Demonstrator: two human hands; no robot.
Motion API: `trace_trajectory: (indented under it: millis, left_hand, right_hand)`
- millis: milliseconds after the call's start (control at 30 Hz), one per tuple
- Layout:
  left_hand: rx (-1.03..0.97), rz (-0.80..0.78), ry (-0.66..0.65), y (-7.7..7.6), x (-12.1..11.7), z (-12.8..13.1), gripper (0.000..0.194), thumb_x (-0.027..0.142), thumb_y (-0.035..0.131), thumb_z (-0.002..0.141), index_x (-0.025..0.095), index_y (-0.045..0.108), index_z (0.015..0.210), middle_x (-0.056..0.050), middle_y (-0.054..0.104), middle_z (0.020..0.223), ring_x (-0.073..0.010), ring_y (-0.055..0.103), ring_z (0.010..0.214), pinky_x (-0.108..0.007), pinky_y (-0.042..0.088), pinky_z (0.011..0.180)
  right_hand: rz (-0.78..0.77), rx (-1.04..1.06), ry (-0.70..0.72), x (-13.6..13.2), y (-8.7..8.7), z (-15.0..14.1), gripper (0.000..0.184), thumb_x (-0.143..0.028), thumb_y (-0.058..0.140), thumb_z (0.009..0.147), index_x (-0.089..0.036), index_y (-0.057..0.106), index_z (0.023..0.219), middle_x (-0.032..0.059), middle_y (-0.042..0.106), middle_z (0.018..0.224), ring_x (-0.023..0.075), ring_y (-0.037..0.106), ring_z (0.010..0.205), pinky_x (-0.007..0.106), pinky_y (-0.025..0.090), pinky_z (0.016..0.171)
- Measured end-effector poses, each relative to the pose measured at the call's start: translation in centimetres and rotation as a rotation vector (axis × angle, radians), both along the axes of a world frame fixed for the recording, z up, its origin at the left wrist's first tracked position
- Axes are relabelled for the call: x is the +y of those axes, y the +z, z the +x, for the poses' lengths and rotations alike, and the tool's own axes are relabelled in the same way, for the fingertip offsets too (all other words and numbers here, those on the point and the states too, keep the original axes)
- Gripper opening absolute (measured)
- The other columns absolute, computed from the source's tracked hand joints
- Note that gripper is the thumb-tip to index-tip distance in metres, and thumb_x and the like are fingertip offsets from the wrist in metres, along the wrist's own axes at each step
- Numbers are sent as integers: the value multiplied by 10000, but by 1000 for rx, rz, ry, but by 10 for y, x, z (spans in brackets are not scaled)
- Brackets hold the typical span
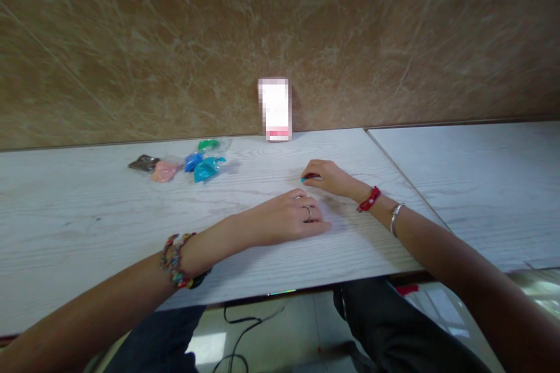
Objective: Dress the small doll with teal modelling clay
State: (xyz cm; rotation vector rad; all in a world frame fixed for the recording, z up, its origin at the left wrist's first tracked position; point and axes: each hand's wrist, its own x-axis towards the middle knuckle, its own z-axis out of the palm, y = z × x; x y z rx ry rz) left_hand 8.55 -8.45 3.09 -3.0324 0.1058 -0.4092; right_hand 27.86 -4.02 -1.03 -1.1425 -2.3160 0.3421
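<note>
My right hand (pixel 326 177) is at the middle of the white wood-grain table. Its thumb and fingers are pinched together on a small blue piece (pixel 303 179), most of which the fingers cover. Nearer to me, my left hand (pixel 291 218) lies palm down on the tabletop, its fingers pointing right and partly bent. Whether anything is under that palm is hidden. To the left are small clear bags of coloured, clay-like stuff: a teal bag (pixel 206 169), a blue bag (pixel 193 162), a green bag (pixel 209 144), a pink bag (pixel 165 171) and a dark brown bag (pixel 144 163).
A phone-shaped object (pixel 275 109) with a bright, blurred-out face leans upright against the brown marbled wall (pixel 175 41). A seam (pixel 406 178) crosses the table (pixel 87 245) on the right. Below the front edge, a dark cable (pixel 238 338) lies on the floor between my legs.
</note>
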Motion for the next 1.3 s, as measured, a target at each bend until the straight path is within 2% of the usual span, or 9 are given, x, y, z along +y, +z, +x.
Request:
trace_trajectory:
  millis: [200, 333, 433, 633, 800, 900, 1000, 1100, 1300]
  left_hand:
    - [-239, -352, 95, 25, 12, -6, 239, 214, 485, 877, 194, 563, 1102, -39, 663, 961, -131, 587, 921, -272, 458, 825]
    - [-544, -714, 346, 35, 45, -7, 365, 308, 489, 866, 187, 489, 1211, -51, 643, 994, -137, 602, 894, -275, 494, 767]
    - [-660, -809, 409, 33, 69, -11, 380, 359, 528, 833, 176, 522, 1166, -63, 636, 1008, -144, 601, 896, -277, 502, 757]
    - [-431, -752, 469, 16, 73, -48, 227, 352, 558, 797, 155, 628, 885, -64, 652, 929, -147, 597, 870, -295, 504, 764]
    - [-407, -755, 615, 0, 59, -89, 284, 368, 492, 834, 171, 595, 1012, -63, 648, 960, -149, 600, 884, -300, 501, 775]
    - [-212, -663, 702, -8, 48, -101, 339, 414, 496, 830, 173, 572, 1057, -73, 633, 1009, -168, 596, 887, -301, 496, 726]
    - [7, -559, 663, -15, 34, -101, 446, 437, 594, 762, 196, 535, 1132, -77, 606, 1087, -185, 574, 945, -323, 473, 797]
    - [37, -455, 622, -19, 23, -92, 389, 383, 595, 765, 186, 552, 1098, -78, 597, 1087, -193, 544, 1000, -346, 434, 873]
    - [58, -440, 581, -14, 24, -80, 261, 308, 456, 849, 169, 592, 1023, -56, 630, 922, -145, 576, 833, -275, 456, 756]
  right_hand:
    - [-9, -6, -16, 4, -3, 4, 94, -139, 583, 749, -138, 668, 790, 52, 644, 784, 136, 568, 728, 272, 450, 695]
    - [-26, 51, -36, 6, -8, 6, 107, -139, 566, 738, -147, 659, 791, 46, 659, 791, 156, 590, 731, 272, 469, 664]
    - [-88, 123, -94, 7, -7, 7, 133, -152, 592, 716, -165, 657, 830, 19, 669, 796, 146, 595, 709, 253, 476, 635]
    - [-125, 50, -130, 6, 1, 10, 184, -98, 589, 694, -162, 688, 836, 30, 672, 792, 113, 575, 667, 235, 454, 631]
    - [-149, 37, -71, 5, 3, 9, 167, -127, 593, 725, -144, 685, 862, 53, 662, 836, 113, 579, 696, 233, 454, 644]
    - [-128, 18, -55, 4, 4, 8, 138, -136, 594, 735, -140, 678, 845, 56, 648, 826, 120, 576, 702, 245, 456, 652]
    - [-81, -30, -51, 2, 4, 6, 92, -129, 600, 735, -139, 666, 798, 51, 633, 787, 128, 565, 699, 260, 452, 662]
    - [-30, -25, -60, 1, 3, 3, 66, -139, 600, 741, -131, 649, 784, 53, 616, 767, 131, 553, 686, 259, 445, 649]
    - [20, -102, 1, -3, 2, -3, 95, -162, 571, 788, -127, 647, 832, 70, 617, 818, 145, 561, 735, 267, 448, 691]
